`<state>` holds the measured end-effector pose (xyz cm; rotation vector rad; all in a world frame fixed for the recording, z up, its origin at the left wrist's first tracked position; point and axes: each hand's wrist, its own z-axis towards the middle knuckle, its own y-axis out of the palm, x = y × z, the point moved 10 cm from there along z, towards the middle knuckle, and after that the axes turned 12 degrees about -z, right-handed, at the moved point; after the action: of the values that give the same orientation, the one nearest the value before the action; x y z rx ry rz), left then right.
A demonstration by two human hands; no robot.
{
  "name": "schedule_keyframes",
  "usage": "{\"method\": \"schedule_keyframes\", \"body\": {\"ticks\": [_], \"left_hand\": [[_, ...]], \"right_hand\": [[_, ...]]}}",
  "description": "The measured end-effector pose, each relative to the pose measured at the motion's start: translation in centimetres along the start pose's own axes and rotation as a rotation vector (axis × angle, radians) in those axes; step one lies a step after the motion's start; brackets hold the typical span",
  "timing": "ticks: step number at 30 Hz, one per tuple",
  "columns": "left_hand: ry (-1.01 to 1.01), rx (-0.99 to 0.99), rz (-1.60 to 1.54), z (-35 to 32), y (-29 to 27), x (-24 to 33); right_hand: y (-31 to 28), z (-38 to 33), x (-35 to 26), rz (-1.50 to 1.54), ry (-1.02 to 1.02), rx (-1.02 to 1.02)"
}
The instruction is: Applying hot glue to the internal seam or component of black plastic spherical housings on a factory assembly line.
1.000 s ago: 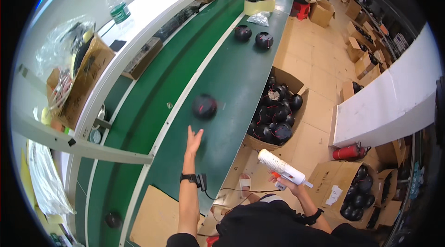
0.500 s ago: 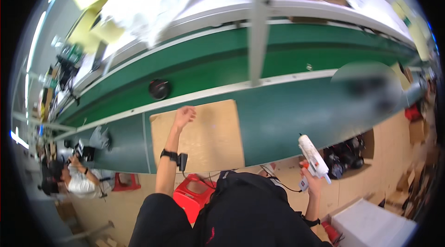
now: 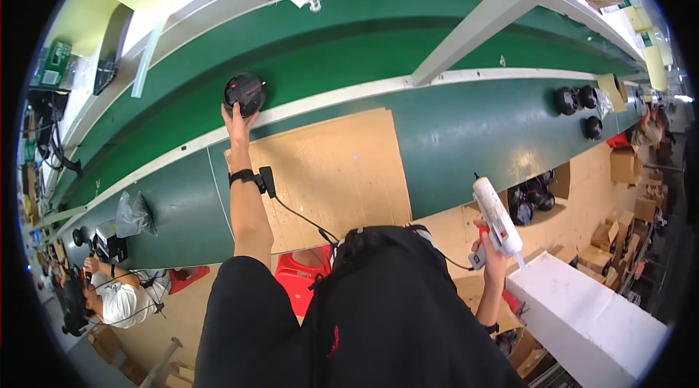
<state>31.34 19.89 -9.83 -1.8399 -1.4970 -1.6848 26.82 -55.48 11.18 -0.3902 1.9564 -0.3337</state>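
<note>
My left hand (image 3: 239, 124) is stretched out over the far side of the bench and grips a round black device (image 3: 245, 91) with red marks on the green conveyor belt (image 3: 328, 60). Its thumb lies on top of the device, and the other fingers are partly hidden by it. Beneath my left forearm lies a flat cardboard sheet (image 3: 335, 162) on the dark green bench top (image 3: 466, 140). Off the bench's near edge, my right hand (image 3: 492, 250) is wrapped round the handle of a white hot glue gun (image 3: 498, 220), nozzle pointing away from me.
Several black round devices (image 3: 566, 101) stand on the bench to the right. A carton of black parts (image 3: 557, 183) sits below. A metal post (image 3: 495, 20) slants across the belt. Near me are a red stool (image 3: 295, 271) and a white box (image 3: 582, 315). Another person (image 3: 120, 301) works at left.
My left hand has gone from above the cardboard to the round black device on the belt and taken hold of it. My right hand still holds the glue gun. The view has shifted.
</note>
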Motion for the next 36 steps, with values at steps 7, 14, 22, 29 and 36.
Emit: {"method": "schedule_keyframes", "body": {"ticks": [7, 14, 22, 29, 36], "left_hand": [[-0.243, -0.481, 0.309, -16.1, 7.5, -3.6], [-0.681, -0.277, 0.039, -33.4, 10.1, -17.4], [0.349, -0.687, 1.097, -33.9, 19.0, -7.5], [0.28, -1.055, 1.031, -31.3, 24.4, -8.6], [0.271, -1.303, 0.713, -28.0, 28.6, -9.1]], "right_hand": [[2.5, 1.7, -1.6, 0.048, -0.045, -0.085], [7.1, 3.5, -2.3, -0.103, -0.079, -0.353], [11.8, 9.4, -0.1, -0.26, -0.426, -0.703], [12.0, 12.0, -0.8, -0.31, -0.513, -0.87], [14.6, 11.0, -3.0, -0.437, -0.453, -0.879]]}}
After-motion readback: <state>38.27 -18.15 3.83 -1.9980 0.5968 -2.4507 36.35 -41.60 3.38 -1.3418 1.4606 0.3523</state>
